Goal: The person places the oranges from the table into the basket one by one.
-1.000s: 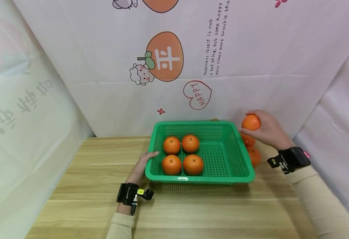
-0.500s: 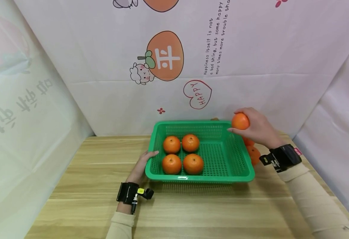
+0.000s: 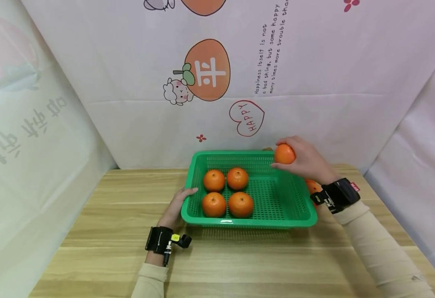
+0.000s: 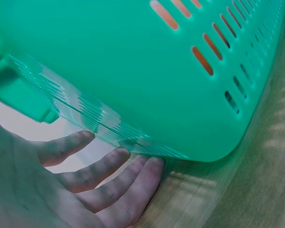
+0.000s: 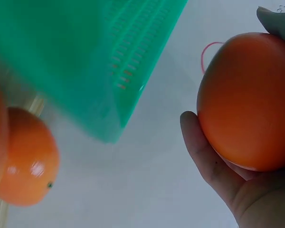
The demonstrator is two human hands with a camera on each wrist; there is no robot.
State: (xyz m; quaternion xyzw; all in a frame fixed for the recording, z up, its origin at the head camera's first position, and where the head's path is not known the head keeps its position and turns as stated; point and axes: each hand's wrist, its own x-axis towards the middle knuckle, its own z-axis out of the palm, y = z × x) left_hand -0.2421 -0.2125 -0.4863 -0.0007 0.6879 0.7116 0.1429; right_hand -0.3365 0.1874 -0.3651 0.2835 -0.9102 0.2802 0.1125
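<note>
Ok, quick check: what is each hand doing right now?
Left hand: open, straight fingers resting against the left side of the green basket.
Right hand: holding an orange above the basket's back right corner.

A wooden table (image 3: 240, 265) carries a green basket (image 3: 299, 207) between the two hands. The left hand (image 3: 174, 207) rests on the wood, touching the basket. An orange (image 3: 313, 187) lies on the table under the right wrist.

- I'm looking at a staged recording booth, not a lived-in room.
- White printed backdrop sheets (image 3: 314, 62) wall in three sides.
- Only a wooden bench (image 3: 109, 240) stands inside.
</note>
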